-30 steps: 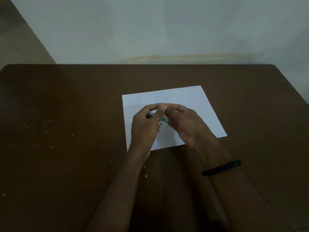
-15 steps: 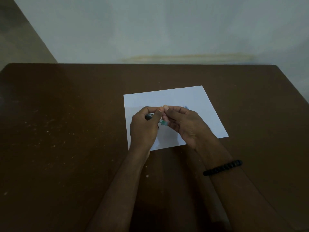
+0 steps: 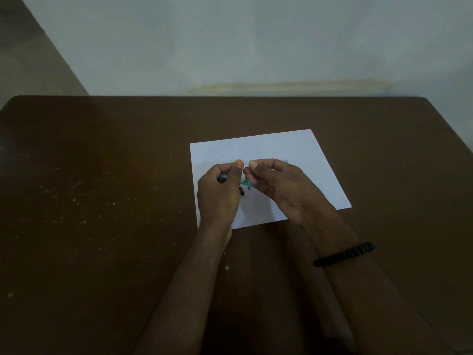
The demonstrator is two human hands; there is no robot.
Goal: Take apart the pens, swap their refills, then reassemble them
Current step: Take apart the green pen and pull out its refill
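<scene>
Both hands' grip on pen (image 3: 245,181) over paper (image 3: 302,160), table (image 3: 102,201) margins around

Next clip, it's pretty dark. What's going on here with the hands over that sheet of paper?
A person is working on a pen with both hands above a white sheet of paper on a brown table. The left hand grips one end, the right hand pinches the other, and the thumbs nearly meet. A greenish part shows between them. The light is too dim to tell whether the pen is apart yet. A black bracelet sits on the right wrist.
</scene>
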